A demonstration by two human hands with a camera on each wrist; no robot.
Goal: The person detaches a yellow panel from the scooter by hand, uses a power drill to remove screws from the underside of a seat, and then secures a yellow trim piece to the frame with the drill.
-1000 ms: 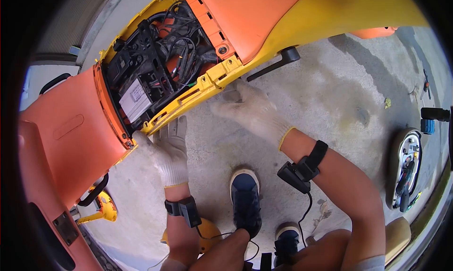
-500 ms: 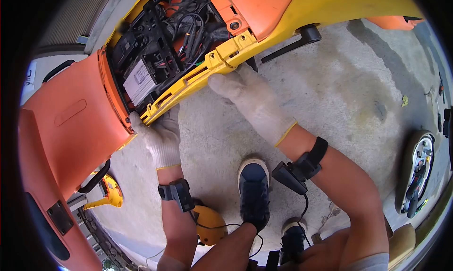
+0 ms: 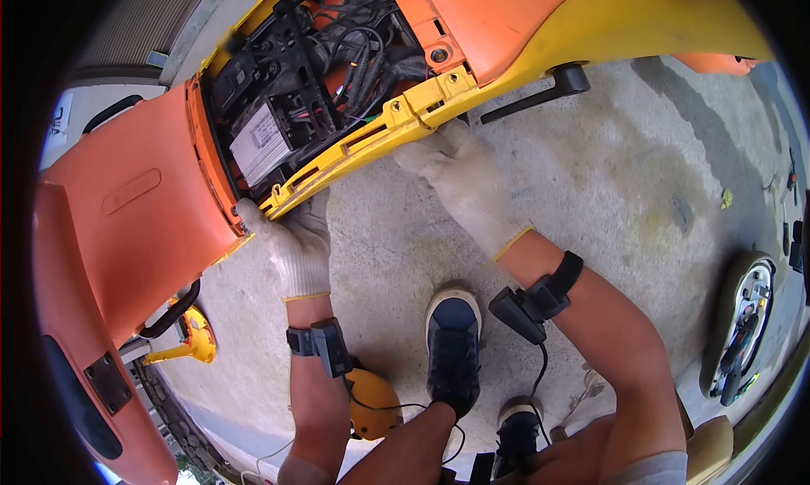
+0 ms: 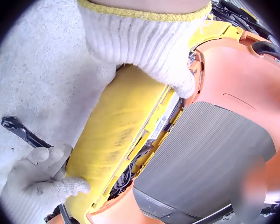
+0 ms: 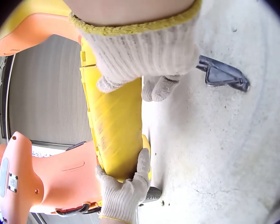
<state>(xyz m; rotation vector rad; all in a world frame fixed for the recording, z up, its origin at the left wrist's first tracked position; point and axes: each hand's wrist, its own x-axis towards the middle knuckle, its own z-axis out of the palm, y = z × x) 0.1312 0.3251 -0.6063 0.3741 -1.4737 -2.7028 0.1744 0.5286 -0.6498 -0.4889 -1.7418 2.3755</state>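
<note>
Yellow panel (image 3: pixel 371 143) — both gloved hands grip its edge; open bay holds wiring (image 3: pixel 354 54).

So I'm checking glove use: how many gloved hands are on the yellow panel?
2: left hand grips the yellow panel at its lower end, right hand near its upper end.

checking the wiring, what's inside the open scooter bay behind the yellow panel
Inside the open bay: a silver controller box, a black bracket and tangled black cables. What lies beneath them is covered.
</note>
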